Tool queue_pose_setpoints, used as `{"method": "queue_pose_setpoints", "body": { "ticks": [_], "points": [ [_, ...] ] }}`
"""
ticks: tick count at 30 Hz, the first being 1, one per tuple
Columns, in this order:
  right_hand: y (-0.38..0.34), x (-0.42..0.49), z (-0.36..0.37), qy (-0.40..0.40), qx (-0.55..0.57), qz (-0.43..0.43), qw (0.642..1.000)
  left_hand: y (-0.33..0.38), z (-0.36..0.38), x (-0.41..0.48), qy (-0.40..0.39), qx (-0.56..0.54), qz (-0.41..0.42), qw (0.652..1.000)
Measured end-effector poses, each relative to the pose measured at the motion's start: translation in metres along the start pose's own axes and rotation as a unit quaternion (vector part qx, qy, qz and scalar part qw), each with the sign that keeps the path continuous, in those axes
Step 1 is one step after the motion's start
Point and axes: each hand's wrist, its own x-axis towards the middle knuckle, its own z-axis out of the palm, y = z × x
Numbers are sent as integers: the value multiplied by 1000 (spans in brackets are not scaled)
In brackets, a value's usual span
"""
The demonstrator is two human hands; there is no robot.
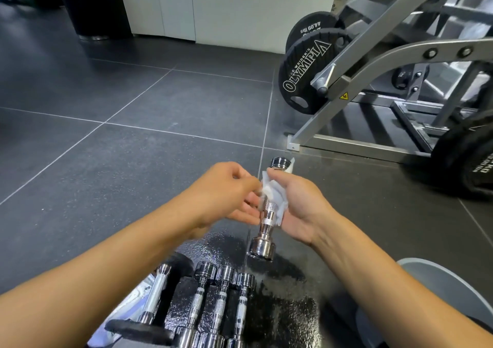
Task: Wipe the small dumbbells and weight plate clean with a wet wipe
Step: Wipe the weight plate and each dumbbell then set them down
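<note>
A small chrome dumbbell (266,219) is held upright above the floor, one head up at the far end, the other hanging near me. A white wet wipe (272,193) is wrapped round its upper handle. My right hand (296,203) grips the wipe and dumbbell from the right. My left hand (229,190) pinches the wipe's left edge at the handle. Below lie several more chrome dumbbells (221,302) side by side on a dark, glossy weight plate (280,307).
A grey steel machine frame (373,62) loaded with black Olympia plates (306,67) stands at the right. Another black plate (469,161) leans at the far right edge. A white packet (128,310) lies under the left dumbbell. Dark floor tiles (106,107) stretch left.
</note>
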Motion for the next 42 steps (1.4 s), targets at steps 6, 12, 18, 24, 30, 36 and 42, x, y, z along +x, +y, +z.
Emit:
{"method": "queue_pose_setpoints", "body": {
  "ticks": [6,12,18,24,30,36,42],
  "points": [
    [5,-7,-2,-59,-105,17,993,-1,-17,24,108,200,130,965],
    [18,-15,5,-135,-170,32,976,-8,-3,31,4,267,85,960],
    [19,-19,5,-162,-212,43,963,-10,-3,34,43,357,163,919],
    [18,-26,4,-204,-186,115,954,-13,-14,42,27,212,127,969],
    [17,-26,0,-239,-105,144,955,-11,-21,43,37,78,78,993],
    [22,-23,0,-269,-71,101,955,-10,-19,41,83,-37,73,993],
    [29,-23,10,-233,-103,35,966,1,-31,44,161,-90,67,981]
  ]
}}
